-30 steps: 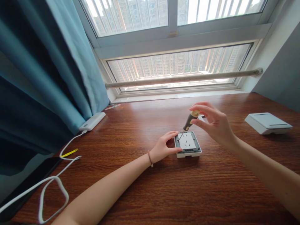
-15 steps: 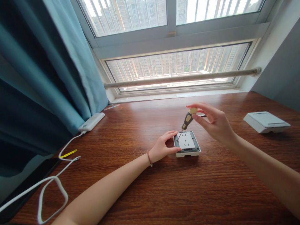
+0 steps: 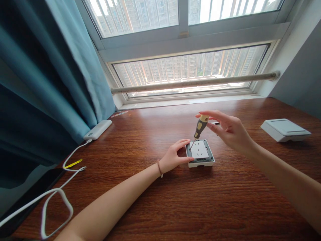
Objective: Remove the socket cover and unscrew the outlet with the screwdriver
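A white and grey wall socket (image 3: 200, 149) lies face up on the brown wooden table. Its outer frame is off, so the grey mounting rim shows. My left hand (image 3: 176, 153) grips its left side, with fingers at the far edge and thumb at the near corner. In my right hand (image 3: 229, 129) is a screwdriver (image 3: 200, 128) with a grey and cream handle, held by the fingertips around its top. The shaft slants down to the left, and its tip is at the screw hole on the socket's left side.
A second white box-like unit (image 3: 285, 130) sits at the table's right. On the left are a white power strip or adapter (image 3: 98, 130), its looping white cable (image 3: 58, 190) and a yellow strip (image 3: 74, 163). A small pale object, partly covered, lies behind my right hand. Curtain and window border the table.
The screwdriver handle has tipped slightly to the left, and my right-hand fingers have shifted around its top. My left hand stays on the socket.
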The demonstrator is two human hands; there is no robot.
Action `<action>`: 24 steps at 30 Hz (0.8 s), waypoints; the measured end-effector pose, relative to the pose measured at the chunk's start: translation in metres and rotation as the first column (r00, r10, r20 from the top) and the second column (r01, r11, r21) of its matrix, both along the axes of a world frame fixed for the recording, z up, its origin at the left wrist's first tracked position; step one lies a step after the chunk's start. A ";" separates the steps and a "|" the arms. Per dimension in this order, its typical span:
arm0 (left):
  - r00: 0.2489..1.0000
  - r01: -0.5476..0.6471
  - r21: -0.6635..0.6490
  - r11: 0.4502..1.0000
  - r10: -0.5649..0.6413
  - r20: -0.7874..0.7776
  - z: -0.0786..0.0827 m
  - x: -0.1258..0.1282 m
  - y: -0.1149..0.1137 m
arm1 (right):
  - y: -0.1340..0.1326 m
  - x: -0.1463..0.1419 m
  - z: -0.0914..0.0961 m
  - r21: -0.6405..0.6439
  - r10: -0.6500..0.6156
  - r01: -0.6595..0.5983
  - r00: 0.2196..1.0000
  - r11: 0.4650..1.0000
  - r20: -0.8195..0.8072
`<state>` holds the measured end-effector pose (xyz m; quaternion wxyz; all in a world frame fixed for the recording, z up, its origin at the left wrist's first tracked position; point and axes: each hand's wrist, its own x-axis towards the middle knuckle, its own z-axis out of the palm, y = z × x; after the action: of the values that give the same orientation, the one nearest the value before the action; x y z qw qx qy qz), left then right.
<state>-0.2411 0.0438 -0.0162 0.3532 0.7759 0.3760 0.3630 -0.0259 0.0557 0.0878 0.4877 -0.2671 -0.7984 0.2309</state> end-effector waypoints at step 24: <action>1.000 0.002 0.003 1.000 -0.002 0.017 0.000 0.000 -0.001 | 0.006 -0.001 -0.007 -0.023 -0.216 0.214 0.972 0.976 -0.094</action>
<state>-0.2408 0.0431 -0.0162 0.3554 0.7738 0.3716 0.3699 -0.0269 0.0615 0.0809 0.5458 -0.3437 -0.7390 0.1944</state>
